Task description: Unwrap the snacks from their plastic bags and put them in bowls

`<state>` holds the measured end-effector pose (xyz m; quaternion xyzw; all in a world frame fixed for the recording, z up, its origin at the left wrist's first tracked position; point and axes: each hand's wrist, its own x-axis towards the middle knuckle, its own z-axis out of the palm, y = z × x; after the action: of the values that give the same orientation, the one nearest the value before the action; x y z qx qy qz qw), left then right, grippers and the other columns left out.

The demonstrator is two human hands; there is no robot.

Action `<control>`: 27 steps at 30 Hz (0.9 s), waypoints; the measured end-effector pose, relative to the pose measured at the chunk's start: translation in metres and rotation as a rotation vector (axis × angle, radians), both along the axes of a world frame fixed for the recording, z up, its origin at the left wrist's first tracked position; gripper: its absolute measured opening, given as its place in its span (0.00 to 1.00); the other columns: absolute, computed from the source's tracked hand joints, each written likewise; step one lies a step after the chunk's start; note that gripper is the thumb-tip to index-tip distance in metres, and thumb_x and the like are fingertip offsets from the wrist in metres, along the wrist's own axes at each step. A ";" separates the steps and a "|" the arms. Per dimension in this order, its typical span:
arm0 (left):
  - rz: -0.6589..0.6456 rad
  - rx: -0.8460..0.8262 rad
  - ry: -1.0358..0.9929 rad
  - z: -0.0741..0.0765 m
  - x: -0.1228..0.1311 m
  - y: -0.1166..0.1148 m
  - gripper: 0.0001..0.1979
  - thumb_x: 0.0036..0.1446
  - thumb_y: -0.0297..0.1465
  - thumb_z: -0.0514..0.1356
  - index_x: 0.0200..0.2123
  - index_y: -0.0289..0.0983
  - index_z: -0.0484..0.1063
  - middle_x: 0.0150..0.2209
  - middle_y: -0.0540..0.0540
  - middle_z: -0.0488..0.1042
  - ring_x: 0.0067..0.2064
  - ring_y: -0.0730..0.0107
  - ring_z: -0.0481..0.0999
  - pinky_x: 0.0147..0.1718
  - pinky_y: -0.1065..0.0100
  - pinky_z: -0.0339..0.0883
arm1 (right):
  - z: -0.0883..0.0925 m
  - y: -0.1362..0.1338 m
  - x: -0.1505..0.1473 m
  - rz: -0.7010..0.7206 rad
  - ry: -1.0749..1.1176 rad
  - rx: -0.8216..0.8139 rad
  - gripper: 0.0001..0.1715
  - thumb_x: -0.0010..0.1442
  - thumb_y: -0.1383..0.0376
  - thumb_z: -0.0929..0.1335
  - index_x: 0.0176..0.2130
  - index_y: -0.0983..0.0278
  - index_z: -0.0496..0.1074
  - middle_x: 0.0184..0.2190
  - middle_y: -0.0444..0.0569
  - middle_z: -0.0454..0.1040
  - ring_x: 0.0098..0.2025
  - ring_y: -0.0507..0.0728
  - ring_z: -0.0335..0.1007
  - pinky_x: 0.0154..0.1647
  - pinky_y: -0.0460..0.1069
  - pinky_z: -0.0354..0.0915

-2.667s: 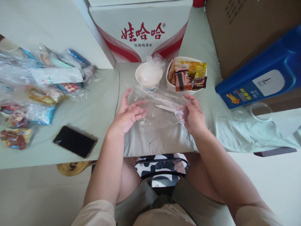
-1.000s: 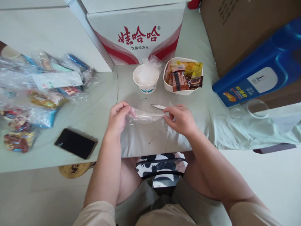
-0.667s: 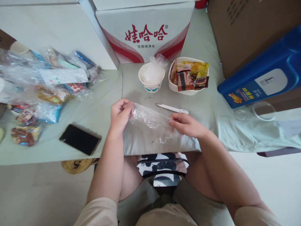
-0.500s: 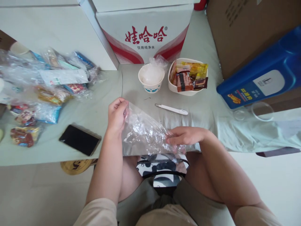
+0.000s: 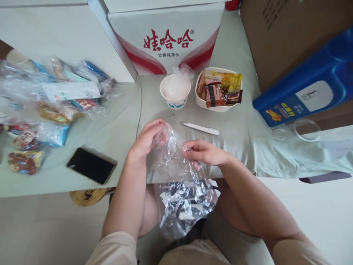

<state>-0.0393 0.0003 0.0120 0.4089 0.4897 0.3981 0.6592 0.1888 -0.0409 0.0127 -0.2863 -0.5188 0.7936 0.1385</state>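
Note:
A clear plastic bag (image 5: 187, 206) hangs crinkled from both hands, its lower part drooping past the table edge over my lap. My left hand (image 5: 151, 139) pinches its upper left part, fingers bent round the film. On the other side, my right hand (image 5: 202, 151) grips the film between thumb and fingers. Just beyond the hands lies a white utility knife (image 5: 199, 128). Behind it stand a paper bowl (image 5: 176, 102) with crumpled clear plastic (image 5: 176, 85) in it and a white tub (image 5: 217, 106) of wrapped snacks (image 5: 216, 95).
A black phone (image 5: 92, 165) lies left of my arm. Several packaged snacks and plastic wrappers (image 5: 71, 90) are heaped at the left. White cartons (image 5: 168, 40) stand at the back; a blue container (image 5: 306, 84) and a clear plastic cup (image 5: 306, 129) are at the right.
My right hand has moved left and up, closer to my left hand, which has shifted slightly right. The bag, stretched between them before, now hangs down over my lap.

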 end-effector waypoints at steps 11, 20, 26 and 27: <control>0.041 -0.316 -0.167 -0.012 0.016 -0.011 0.21 0.61 0.48 0.61 0.49 0.39 0.75 0.48 0.38 0.82 0.45 0.55 0.84 0.39 0.60 0.79 | 0.000 0.005 0.006 -0.480 0.044 -0.008 0.24 0.57 0.45 0.72 0.33 0.59 0.63 0.22 0.39 0.68 0.22 0.50 0.65 0.23 0.46 0.60; 0.275 0.106 -0.207 0.000 -0.003 -0.005 0.25 0.60 0.55 0.53 0.52 0.48 0.72 0.54 0.43 0.79 0.49 0.59 0.81 0.34 0.65 0.74 | -0.001 0.003 0.007 -0.504 0.156 0.027 0.20 0.55 0.50 0.74 0.31 0.62 0.69 0.30 0.45 0.69 0.33 0.52 0.69 0.35 0.49 0.67; 0.274 0.079 -0.230 0.004 -0.002 -0.006 0.34 0.56 0.63 0.52 0.47 0.42 0.76 0.55 0.38 0.79 0.59 0.53 0.77 0.44 0.60 0.76 | -0.003 0.006 0.005 -0.547 0.034 0.050 0.21 0.59 0.47 0.71 0.30 0.61 0.67 0.24 0.42 0.70 0.25 0.51 0.68 0.29 0.48 0.67; 0.204 0.025 -0.240 0.003 0.001 -0.007 0.36 0.53 0.64 0.55 0.46 0.40 0.77 0.53 0.36 0.80 0.57 0.50 0.79 0.44 0.57 0.77 | -0.003 0.007 0.004 -0.593 0.003 0.066 0.22 0.59 0.47 0.71 0.30 0.61 0.66 0.23 0.41 0.69 0.24 0.50 0.67 0.27 0.48 0.66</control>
<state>-0.0381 -0.0066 0.0151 0.3145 0.4413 0.5152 0.6640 0.1929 -0.0339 0.0093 -0.4194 -0.4380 0.7016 0.3743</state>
